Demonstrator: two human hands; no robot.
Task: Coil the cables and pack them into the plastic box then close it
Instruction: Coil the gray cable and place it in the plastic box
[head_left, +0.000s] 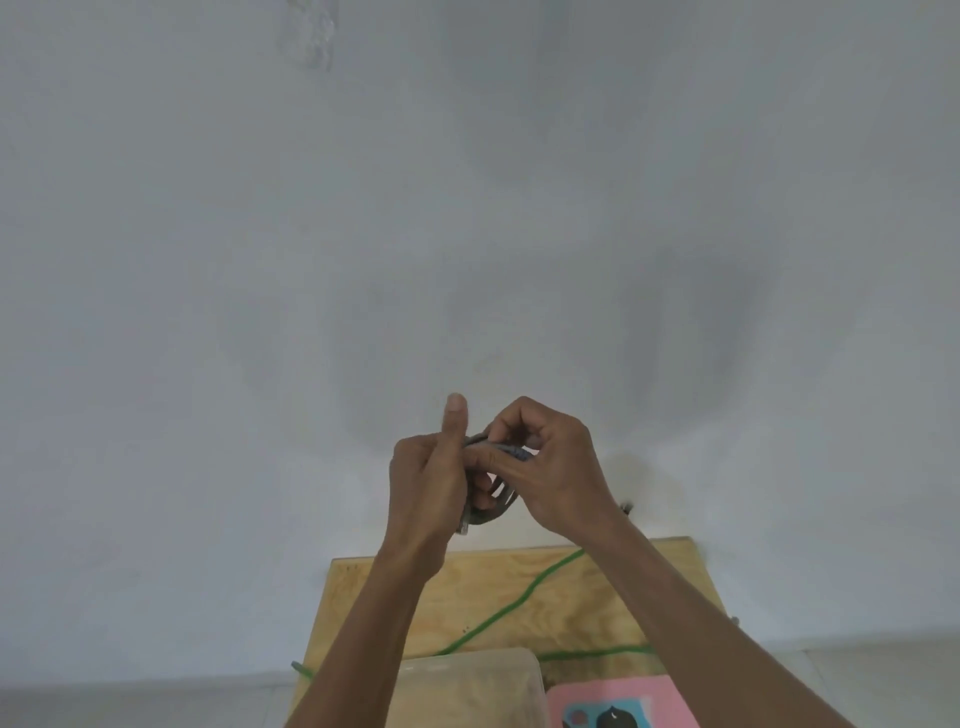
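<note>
Grey cable (491, 506) up in the air in front of the wall (467, 182), gathered into a few small loops between both hands, well above the table. Left hand (431, 483) curled round one side of the bundle, thumb sticking straight up; right hand (550, 467) curled over the other side, fingertips pinching the loops near the top, seemingly tucking or tightening the last turn. Judged nearly coiled, not yet packed. Down on the wooden table (587, 592), green cable (511, 605) lying stretched out in a long loose line across the board, one end trailing off the left edge, untouched and not coiled at all. Near the bottom edge, plastic box (472, 686) sitting in front of the green line, translucent; whether lid on or off, and whether anything inside, impossible to tell from this angle. Just beside the box on the right, a pink card (623, 701) with a dark printed shape. Remaining, by this reckoning: finishing the grey coil, coiling the green one, placing both in the box, closing it. Early to middle of the job.
</note>
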